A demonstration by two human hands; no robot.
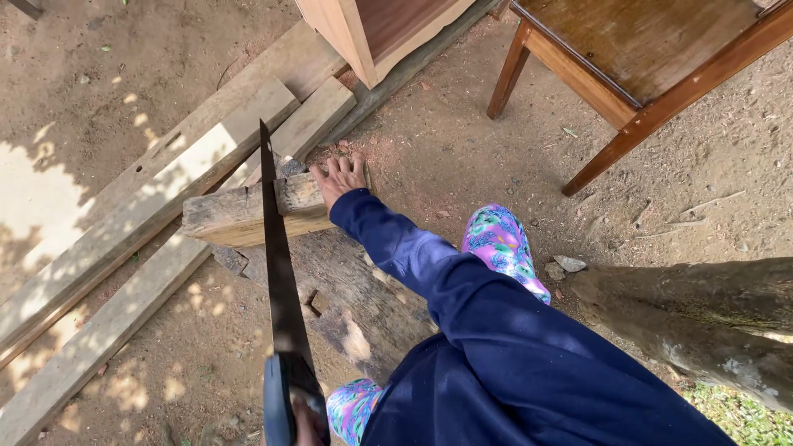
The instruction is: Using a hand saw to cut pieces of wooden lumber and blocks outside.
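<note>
My right hand [339, 177] lies flat, fingers spread, on the end of a short weathered wooden beam [235, 216], which rests across a rough log [355, 289]. A dark blue sleeve covers that arm. At the bottom edge my left hand [299, 423] grips the dark handle of a handsaw [281, 281]. Its long black blade runs away from me and crosses the beam just left of my right hand. Only a bit of the left hand shows behind the handle.
Long pale planks [124, 223] lie side by side on the dirt at left. A wooden cabinet [372, 33] and a brown table [636, 58] stand at the top. A thick trunk [702, 314] lies at right. My patterned shoes [500, 244] are on the log.
</note>
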